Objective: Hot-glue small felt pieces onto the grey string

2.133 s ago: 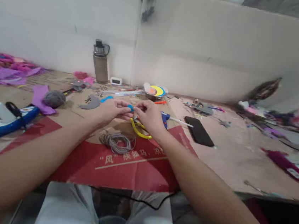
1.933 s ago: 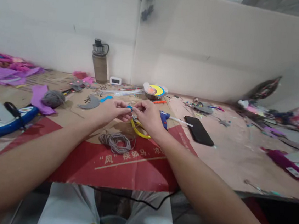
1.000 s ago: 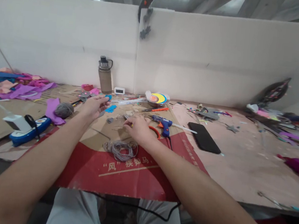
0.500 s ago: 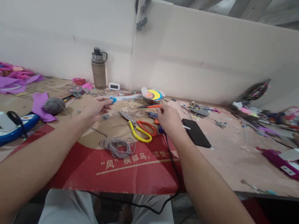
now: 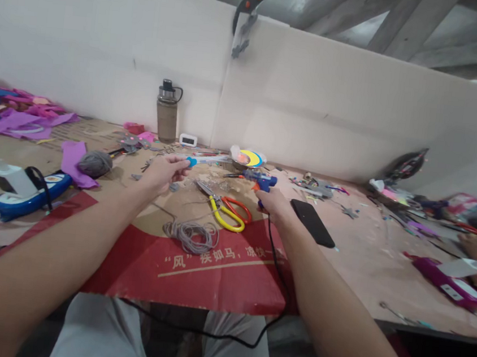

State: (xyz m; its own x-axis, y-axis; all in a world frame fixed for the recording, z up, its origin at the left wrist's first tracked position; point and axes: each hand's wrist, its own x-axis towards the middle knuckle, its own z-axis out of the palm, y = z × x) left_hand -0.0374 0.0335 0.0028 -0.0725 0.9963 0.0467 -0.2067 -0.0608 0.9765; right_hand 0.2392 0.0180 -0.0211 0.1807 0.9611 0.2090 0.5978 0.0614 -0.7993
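My left hand pinches a small blue round piece between thumb and fingertips, held just above the cardboard. My right hand is closed round the grip of a blue hot glue gun, its nozzle pointing left toward the blue piece. The gun's black cord runs down off the table edge. Between my hands lie scissors with yellow and orange handles. A coil of grey cord rests nearer to me on the red cardboard sheet.
A black phone lies right of my right hand. A grey water bottle and a bowl of coloured pieces stand by the white wall. A grey yarn ball, purple felt scraps and a blue-white device lie left. Craft clutter covers the right.
My right hand let go of the scissors, reached right and picked up the glue gun, lifting it. My left hand kept the blue piece and moved it away to the left.
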